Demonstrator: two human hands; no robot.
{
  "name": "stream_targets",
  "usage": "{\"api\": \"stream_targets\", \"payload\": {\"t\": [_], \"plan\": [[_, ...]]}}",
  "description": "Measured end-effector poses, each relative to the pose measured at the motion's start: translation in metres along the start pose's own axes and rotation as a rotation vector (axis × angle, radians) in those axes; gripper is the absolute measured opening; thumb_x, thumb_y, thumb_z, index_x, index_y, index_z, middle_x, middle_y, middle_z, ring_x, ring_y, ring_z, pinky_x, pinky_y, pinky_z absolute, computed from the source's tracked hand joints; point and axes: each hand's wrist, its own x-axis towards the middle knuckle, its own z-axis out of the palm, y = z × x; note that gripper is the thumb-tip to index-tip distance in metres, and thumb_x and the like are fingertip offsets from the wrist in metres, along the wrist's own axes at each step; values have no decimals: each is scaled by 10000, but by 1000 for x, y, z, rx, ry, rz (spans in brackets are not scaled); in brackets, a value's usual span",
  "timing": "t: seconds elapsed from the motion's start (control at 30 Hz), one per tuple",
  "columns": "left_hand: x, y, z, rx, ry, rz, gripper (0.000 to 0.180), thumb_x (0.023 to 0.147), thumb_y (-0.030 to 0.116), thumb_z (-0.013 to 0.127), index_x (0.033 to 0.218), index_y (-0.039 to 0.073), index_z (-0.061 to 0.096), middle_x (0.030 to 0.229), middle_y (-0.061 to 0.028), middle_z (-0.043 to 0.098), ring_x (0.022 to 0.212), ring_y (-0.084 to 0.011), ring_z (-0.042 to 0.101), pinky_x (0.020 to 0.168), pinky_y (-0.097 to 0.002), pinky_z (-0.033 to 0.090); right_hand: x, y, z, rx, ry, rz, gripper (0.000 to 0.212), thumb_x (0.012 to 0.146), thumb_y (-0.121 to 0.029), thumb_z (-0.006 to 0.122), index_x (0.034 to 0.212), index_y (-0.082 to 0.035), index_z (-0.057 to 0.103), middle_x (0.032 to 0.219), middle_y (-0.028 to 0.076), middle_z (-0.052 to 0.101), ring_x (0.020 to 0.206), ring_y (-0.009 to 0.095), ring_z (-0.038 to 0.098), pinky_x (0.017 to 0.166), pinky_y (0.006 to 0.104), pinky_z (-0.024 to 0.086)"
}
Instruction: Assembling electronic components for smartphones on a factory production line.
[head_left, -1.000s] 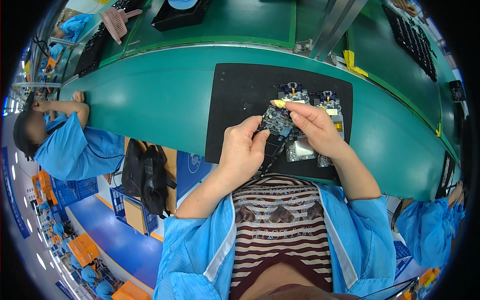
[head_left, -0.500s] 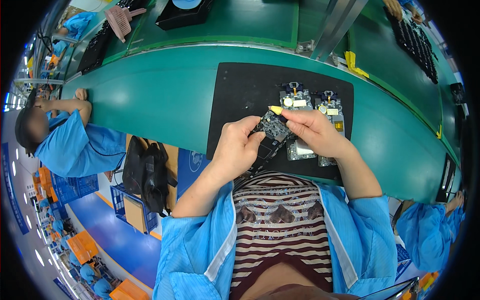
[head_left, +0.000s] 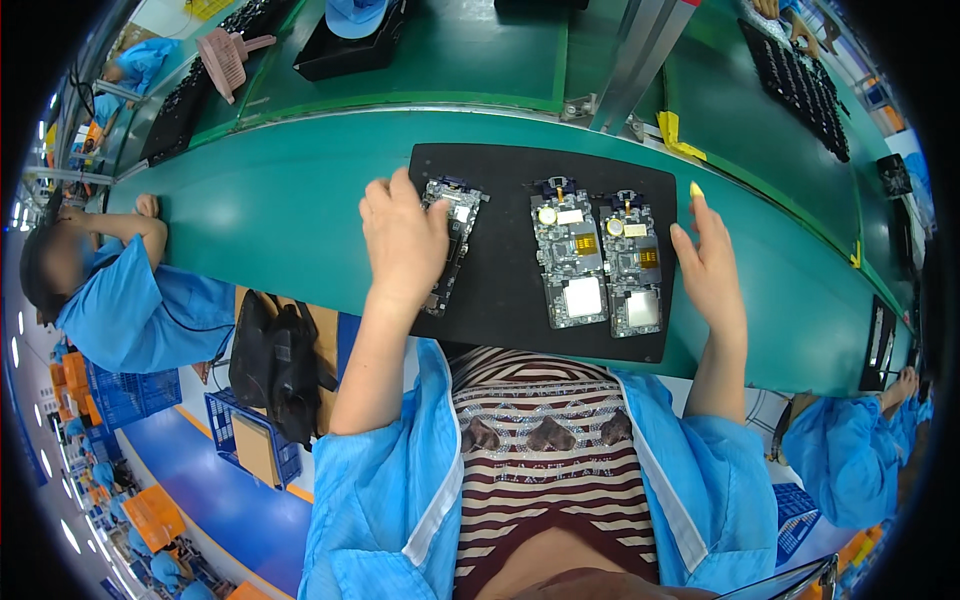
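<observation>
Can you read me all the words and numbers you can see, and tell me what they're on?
Striped shirt: a row of glittery letters, upside down and too blurred to read.
Circuit boards: any print is too small to read.
Pale labels on two boards: too small to read.
Blue banner at the far left: too blurred to read.
So there's nothing I can quote.

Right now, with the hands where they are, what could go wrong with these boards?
The left hand overlaps the left board near the edge of the black mat; a sideways nudge might push it off. The middle board and right board lie very close together, so bumping one could jar the other. Their components look exposed, so a careless touch may damage them.
</observation>
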Motion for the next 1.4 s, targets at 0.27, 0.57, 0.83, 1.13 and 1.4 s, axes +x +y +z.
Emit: {"api": "stream_targets", "payload": {"t": [0.27,0.57,0.83,1.13,1.4], "plan": [[-33,95,40,-9,-133,199,986,620,478,803,1284,-97,356,1011,-199,444,917,-311,459,694,-415,422,-20,-12,12,133,-175,107,575,907,-159,532,1392,49,303,1182,232,441,1089,347,459,975,382,363],[-31,88,34,12,-235,182,861,692,206,758,1321,-132,279,1131,-252,449,1005,-384,462,910,-432,403,-31,-14,15,197,-191,69,617,892,-141,553,1397,72,268,1215,233,417,1091,336,455,956,377,379],[-45,72,20,107,-281,286,620,758,102,692,1249,-123,388,1279,-312,431,1178,-430,436,999,-439,380,-29,-15,8,253,-230,116,611,896,-161,563,1391,69,289,1218,216,429,1070,317,473,910,362,414],[-31,64,-8,163,-324,251,313,830,67,580,1123,-33,530,912,-225,643,765,-380,638,699,-437,522,-10,-35,8,257,-43,-165,476,894,-102,540,1327,46,409,1268,227,457,1167,337,450,1008,390,348],[-25,51,-32,-635,-596,75,202,919,73,493,1071,-31,575,703,-82,597,621,-125,561,571,-291,440,11,-52,23,981,-405,-89,395,978,-158,458,1333,15,454,1166,111,592,1074,174,551,925,285,428]]}}
